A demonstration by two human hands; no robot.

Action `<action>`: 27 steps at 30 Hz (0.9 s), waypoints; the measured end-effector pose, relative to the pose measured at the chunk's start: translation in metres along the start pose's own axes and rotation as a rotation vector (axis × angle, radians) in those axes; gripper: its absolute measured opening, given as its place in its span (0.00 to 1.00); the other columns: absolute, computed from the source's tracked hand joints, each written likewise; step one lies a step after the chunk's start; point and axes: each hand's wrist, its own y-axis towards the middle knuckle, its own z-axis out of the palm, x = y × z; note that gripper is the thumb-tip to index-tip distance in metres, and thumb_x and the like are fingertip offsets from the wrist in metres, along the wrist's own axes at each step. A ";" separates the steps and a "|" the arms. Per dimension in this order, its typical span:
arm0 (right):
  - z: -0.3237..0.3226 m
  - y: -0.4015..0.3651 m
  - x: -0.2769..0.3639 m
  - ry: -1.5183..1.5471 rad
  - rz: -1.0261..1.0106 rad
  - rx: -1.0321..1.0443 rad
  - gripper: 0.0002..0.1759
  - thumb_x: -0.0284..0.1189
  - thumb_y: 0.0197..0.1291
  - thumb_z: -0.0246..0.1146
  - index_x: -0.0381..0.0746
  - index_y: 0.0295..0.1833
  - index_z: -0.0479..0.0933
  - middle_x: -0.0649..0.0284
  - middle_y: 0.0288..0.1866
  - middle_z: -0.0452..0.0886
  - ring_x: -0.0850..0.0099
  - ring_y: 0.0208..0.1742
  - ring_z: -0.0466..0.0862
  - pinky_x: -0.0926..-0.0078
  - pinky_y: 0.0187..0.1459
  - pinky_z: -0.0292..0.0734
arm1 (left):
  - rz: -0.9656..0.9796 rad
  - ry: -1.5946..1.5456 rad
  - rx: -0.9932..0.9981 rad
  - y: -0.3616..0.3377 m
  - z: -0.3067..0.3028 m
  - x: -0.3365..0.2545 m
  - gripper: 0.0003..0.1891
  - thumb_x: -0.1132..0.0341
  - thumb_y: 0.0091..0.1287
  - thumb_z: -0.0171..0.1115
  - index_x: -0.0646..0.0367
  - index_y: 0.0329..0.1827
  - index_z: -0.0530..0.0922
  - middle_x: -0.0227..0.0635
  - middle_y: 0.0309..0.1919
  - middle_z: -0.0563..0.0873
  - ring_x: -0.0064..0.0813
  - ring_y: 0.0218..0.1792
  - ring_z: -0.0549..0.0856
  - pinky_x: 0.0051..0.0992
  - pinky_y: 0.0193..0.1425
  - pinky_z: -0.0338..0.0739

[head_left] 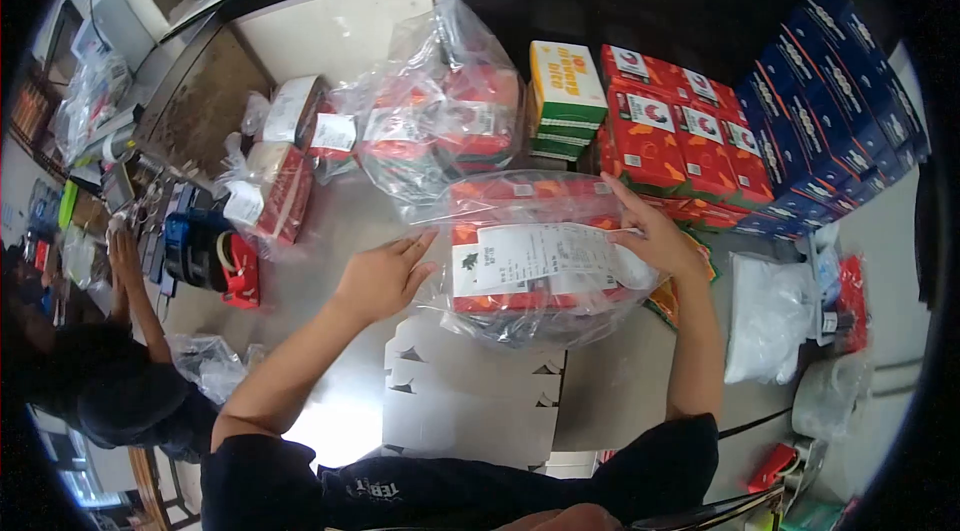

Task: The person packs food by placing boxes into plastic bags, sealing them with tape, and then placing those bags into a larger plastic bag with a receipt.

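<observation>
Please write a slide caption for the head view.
Left hand and right hand rest on a labelled clear bag of red boxes.

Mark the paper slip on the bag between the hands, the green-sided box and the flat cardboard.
paper slip (530,256), head view, middle of the printed sheet.
green-sided box (565,81), head view, its top face.
flat cardboard (470,411), head view, bare middle.

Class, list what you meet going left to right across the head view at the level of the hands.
From the left: red tape dispenser, left hand, labelled clear bag of red boxes, right hand, white plastic bag.
</observation>
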 end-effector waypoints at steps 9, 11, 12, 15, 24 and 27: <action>0.001 -0.005 0.001 -0.085 0.045 -0.121 0.51 0.24 0.42 0.69 0.54 0.72 0.51 0.68 0.23 0.59 0.75 0.28 0.63 0.80 0.35 0.65 | 0.260 -0.124 -0.091 0.003 -0.015 -0.047 0.27 0.59 0.59 0.59 0.55 0.62 0.67 0.39 0.58 0.74 0.36 0.53 0.79 0.29 0.45 0.78; -0.004 -0.012 -0.003 -0.041 0.066 -0.163 0.50 0.23 0.43 0.69 0.54 0.72 0.51 0.69 0.23 0.59 0.75 0.28 0.63 0.80 0.34 0.65 | 0.295 -0.089 -0.077 -0.001 -0.006 -0.049 0.27 0.57 0.60 0.58 0.60 0.60 0.69 0.42 0.59 0.73 0.37 0.56 0.77 0.27 0.45 0.78; -0.007 -0.016 -0.007 -0.015 0.141 -0.163 0.48 0.23 0.46 0.67 0.53 0.72 0.51 0.68 0.25 0.64 0.76 0.30 0.66 0.81 0.36 0.66 | 0.321 -0.090 -0.071 0.000 -0.007 -0.049 0.27 0.57 0.60 0.58 0.60 0.60 0.69 0.42 0.59 0.73 0.37 0.56 0.77 0.27 0.45 0.78; 0.012 -0.020 -0.037 0.136 0.093 -0.298 0.42 0.22 0.53 0.63 0.52 0.72 0.51 0.64 0.35 0.73 0.77 0.37 0.73 0.81 0.41 0.69 | 0.312 -0.138 -0.137 0.005 -0.017 -0.056 0.21 0.57 0.60 0.58 0.60 0.52 0.75 0.41 0.53 0.78 0.37 0.51 0.79 0.29 0.41 0.79; 0.058 -0.019 -0.075 0.138 -0.053 -0.721 0.39 0.23 0.59 0.56 0.49 0.73 0.47 0.51 0.57 0.73 0.70 0.43 0.79 0.73 0.45 0.73 | 0.772 -0.186 -0.036 0.114 0.014 -0.154 0.15 0.57 0.60 0.56 0.54 0.46 0.77 0.35 0.46 0.79 0.33 0.47 0.79 0.31 0.45 0.77; 0.036 -0.046 -0.071 0.105 0.026 -0.517 0.44 0.22 0.56 0.60 0.53 0.73 0.45 0.57 0.45 0.77 0.72 0.38 0.80 0.75 0.41 0.74 | 0.932 -0.178 -0.058 0.133 0.022 -0.161 0.18 0.55 0.60 0.56 0.54 0.49 0.74 0.36 0.50 0.76 0.33 0.54 0.75 0.31 0.49 0.76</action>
